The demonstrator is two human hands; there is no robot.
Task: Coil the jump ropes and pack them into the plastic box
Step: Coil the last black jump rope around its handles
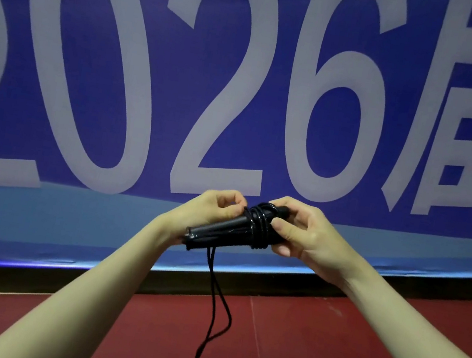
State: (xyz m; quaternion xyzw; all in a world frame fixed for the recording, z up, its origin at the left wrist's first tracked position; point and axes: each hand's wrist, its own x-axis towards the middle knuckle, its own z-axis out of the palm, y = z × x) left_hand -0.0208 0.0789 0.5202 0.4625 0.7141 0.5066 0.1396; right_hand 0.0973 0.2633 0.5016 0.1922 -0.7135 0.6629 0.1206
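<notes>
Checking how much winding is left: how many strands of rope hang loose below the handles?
2: both strands drop side by side from the handles, gripped by the left hand and right hand, down to the red floor; their lower ends run out of view.

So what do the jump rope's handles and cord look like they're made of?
The handles look like matte black plastic or rubber, with a faint dull sheen. The cord wound round them looks like glossy PVC, showing bright highlights; the hanging strands look duller. Neither is certain.
</notes>
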